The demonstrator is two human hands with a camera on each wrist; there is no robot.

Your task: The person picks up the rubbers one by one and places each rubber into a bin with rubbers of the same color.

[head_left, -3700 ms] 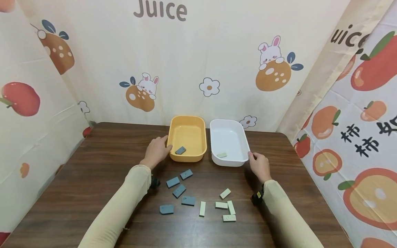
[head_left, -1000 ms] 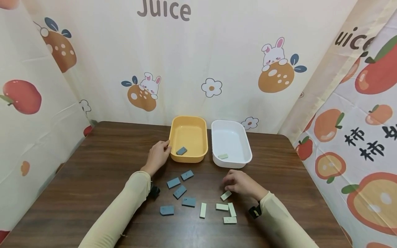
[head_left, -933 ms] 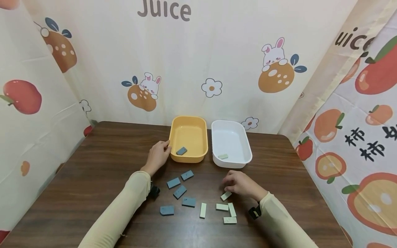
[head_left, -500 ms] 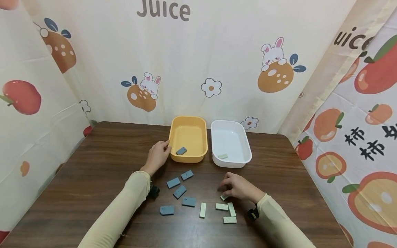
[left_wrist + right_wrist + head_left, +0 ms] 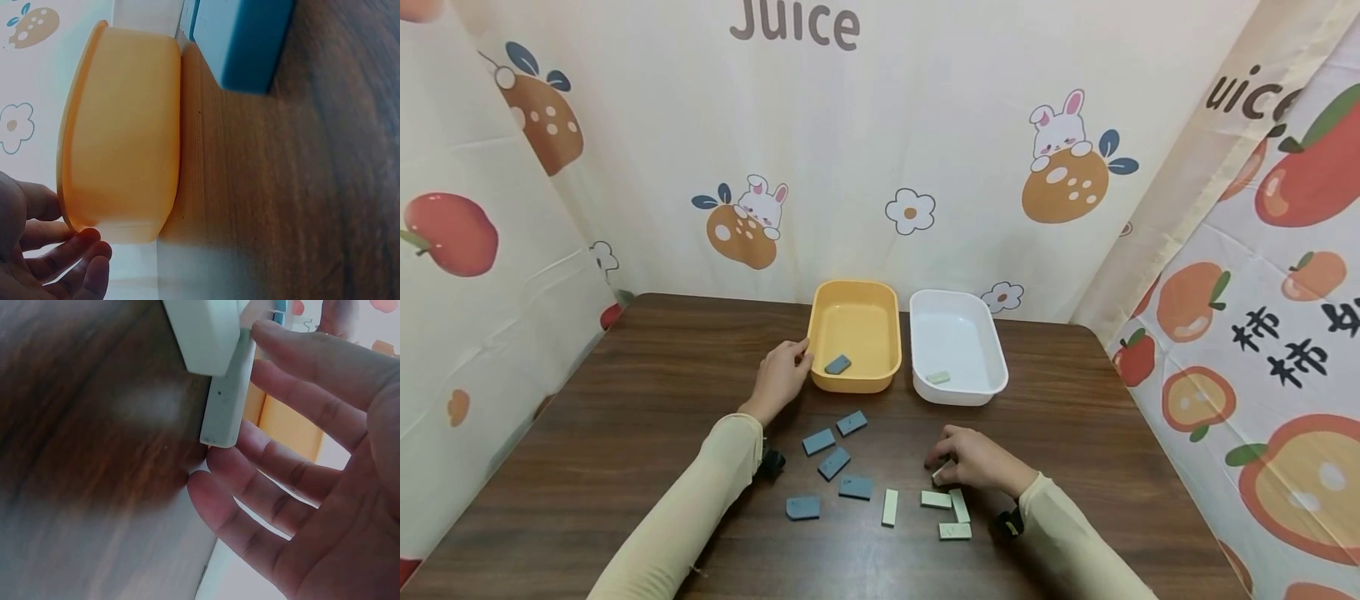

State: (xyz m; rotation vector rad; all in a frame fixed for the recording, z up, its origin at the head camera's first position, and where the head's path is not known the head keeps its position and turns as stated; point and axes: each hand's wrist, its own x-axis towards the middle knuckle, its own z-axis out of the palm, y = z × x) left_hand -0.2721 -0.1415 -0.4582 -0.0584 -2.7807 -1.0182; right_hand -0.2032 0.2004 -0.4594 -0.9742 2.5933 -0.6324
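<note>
My left hand (image 5: pixel 778 379) is at the left rim of the yellow tray (image 5: pixel 855 386), thumb and fingers pinching the rim near its front corner. A small blue block (image 5: pixel 837 364) lies inside that tray. My right hand (image 5: pixel 977 458) is low over the table, thumb and fingertips around a pale green block (image 5: pixel 226 403), which the hand mostly covers in the head view. Another pale green block (image 5: pixel 206 337) looms closer in the right wrist view. Beside the yellow tray stands a white tray (image 5: pixel 961 397) with one pale green block (image 5: pixel 937 377) in it.
Several blue blocks (image 5: pixel 833 463) lie loose in front of the yellow tray. More pale green blocks, one of them upright in line with the view (image 5: pixel 889 507), others clustered (image 5: pixel 936 500), lie near my right hand. A printed curtain (image 5: pixel 850 167) hangs behind the dark wooden table (image 5: pixel 647 400).
My right hand has left the white tray's rim, come down to the pale green block and closed its fingertips around it. The left hand keeps to the yellow tray's rim.
</note>
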